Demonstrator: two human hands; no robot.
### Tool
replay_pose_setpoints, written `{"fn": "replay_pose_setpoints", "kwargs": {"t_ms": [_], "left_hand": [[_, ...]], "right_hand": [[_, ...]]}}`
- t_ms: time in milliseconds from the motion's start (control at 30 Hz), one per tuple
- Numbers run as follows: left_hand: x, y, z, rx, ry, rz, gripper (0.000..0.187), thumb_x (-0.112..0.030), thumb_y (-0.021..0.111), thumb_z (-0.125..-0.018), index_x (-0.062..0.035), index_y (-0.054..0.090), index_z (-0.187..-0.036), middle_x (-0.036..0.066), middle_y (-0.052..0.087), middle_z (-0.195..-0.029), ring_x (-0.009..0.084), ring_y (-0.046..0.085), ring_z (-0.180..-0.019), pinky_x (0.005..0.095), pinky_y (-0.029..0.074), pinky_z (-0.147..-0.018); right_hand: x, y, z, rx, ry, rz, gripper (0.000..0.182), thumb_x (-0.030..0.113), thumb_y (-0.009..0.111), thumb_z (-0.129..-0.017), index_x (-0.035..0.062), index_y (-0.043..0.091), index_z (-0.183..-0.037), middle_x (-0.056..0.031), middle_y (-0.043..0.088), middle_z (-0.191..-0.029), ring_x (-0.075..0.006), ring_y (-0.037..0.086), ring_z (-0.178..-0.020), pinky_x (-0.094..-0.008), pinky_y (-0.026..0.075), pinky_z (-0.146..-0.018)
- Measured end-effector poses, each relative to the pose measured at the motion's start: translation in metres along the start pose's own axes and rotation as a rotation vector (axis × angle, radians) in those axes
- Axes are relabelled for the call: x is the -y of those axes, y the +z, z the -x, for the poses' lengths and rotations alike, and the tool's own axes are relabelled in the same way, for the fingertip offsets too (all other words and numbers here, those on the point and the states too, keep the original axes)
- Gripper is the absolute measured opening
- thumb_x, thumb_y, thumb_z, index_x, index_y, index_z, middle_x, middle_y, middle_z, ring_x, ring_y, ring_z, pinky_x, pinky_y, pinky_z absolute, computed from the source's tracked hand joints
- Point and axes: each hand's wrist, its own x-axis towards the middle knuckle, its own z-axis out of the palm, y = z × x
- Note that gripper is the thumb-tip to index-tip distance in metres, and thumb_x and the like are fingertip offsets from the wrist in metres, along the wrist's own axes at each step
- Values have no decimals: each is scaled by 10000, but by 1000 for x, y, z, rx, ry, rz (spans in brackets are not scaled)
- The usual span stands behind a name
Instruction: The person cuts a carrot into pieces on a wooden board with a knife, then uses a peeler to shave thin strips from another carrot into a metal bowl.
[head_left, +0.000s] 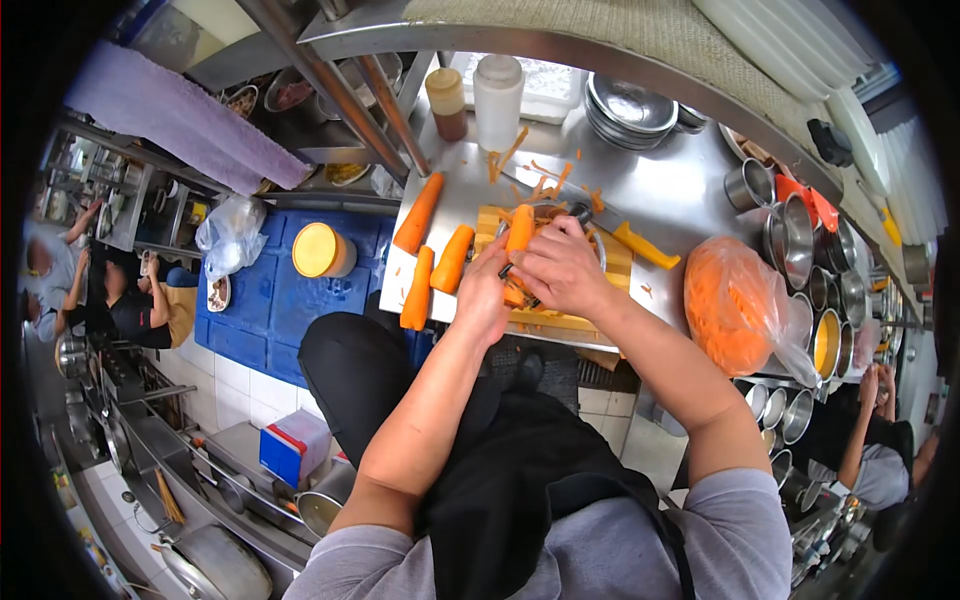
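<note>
My left hand (486, 292) is closed around a carrot (520, 228), its thick end pointing away from me. Close against it, my right hand (562, 265) is closed on a black-handled peeler (579, 211); its blade is mostly hidden by my fingers. Both hands are over a metal bowl (600, 250) on a wooden cutting board (618, 268). Peelings (545, 188) lie scattered beyond the bowl. Several whole carrots (418, 212) rest left of the board. On the right lies a knife with a yellow handle (646, 246).
A plastic bag of shredded carrot (735, 310) sits at the right, by stacked metal bowls (790, 240). Squeeze bottles (498, 90) and more bowls (632, 105) stand at the back. A yellow-lidded tub (322, 250) is at left. Other people (130, 300) are at both edges.
</note>
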Motion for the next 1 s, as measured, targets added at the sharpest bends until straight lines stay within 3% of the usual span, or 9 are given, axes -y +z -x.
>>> {"fn": "replay_pose_setpoints", "kwargs": {"t_ms": [67, 200, 333, 467, 633, 667, 867, 1000], "left_hand": [[-6, 1, 0, -5, -22, -16, 485, -161, 373, -1048, -4, 410, -1505, 140, 540, -1405, 232, 556, -1271, 393, 469, -1052], [-13, -2, 6, 65, -63, -15, 472, -163, 376, -1046, 15, 426, -1480, 154, 607, -1271, 243, 633, -1078, 380, 530, -888], [-9, 8, 17, 120, -89, -49, 475, -178, 365, -1046, 6, 416, -1481, 148, 649, -1093, 235, 644, -857, 363, 530, -713], [-28, 19, 27, 196, -59, -66, 474, -237, 377, -1066, -15, 407, -1484, 138, 646, -1055, 226, 636, -825, 366, 529, -705], [-7, -6, 6, -64, -101, 26, 356, -336, 395, -1088, -54, 512, -1272, 123, 631, -1012, 225, 626, -794, 367, 527, -701], [-3, -7, 4, -67, -68, 53, 294, -309, 403, -1084, -70, 525, -1203, 115, 626, -1002, 224, 629, -814, 383, 534, -704], [5, -7, -6, -133, 69, 149, 251, -231, 408, -1069, -64, 536, -1207, 91, 621, -1077, 209, 622, -963, 395, 531, -833], [-6, 0, 5, -172, 29, 136, 243, -191, 410, -1055, -60, 544, -1210, 84, 615, -1125, 204, 616, -1029, 371, 510, -902]], "right_hand": [[-4, 2, -6, -20, -56, -64, 146, 169, 763, -791, 140, 635, -856, 9, 564, -803, -198, 573, -828, -409, 387, -882], [-21, -9, -20, 59, -90, -7, 122, 180, 738, -797, 144, 643, -865, 5, 578, -819, -195, 586, -849, -408, 393, -901], [-95, -34, -17, 136, 99, 474, 68, 197, 657, -869, 131, 637, -868, -22, 652, -849, -234, 625, -897, -434, 405, -886], [-116, -33, 10, 0, 282, 428, 89, 188, 642, -905, 113, 618, -863, -42, 663, -840, -264, 630, -883, -448, 403, -868], [-64, -6, 23, -80, 501, 245, 115, 204, 637, -932, 105, 614, -877, -66, 657, -837, -293, 631, -849, -459, 400, -852], [-52, -1, 23, -94, 510, 200, 116, 205, 642, -929, 104, 623, -875, -67, 652, -831, -297, 626, -847, -454, 396, -858], [26, 14, 2, -252, 396, 42, 78, 170, 683, -882, 99, 651, -874, -54, 618, -796, -284, 607, -809, -438, 380, -825], [45, 20, -4, -235, 302, 81, 90, 122, 723, -830, 97, 652, -880, -44, 577, -760, -252, 590, -778, -418, 376, -803]]}}
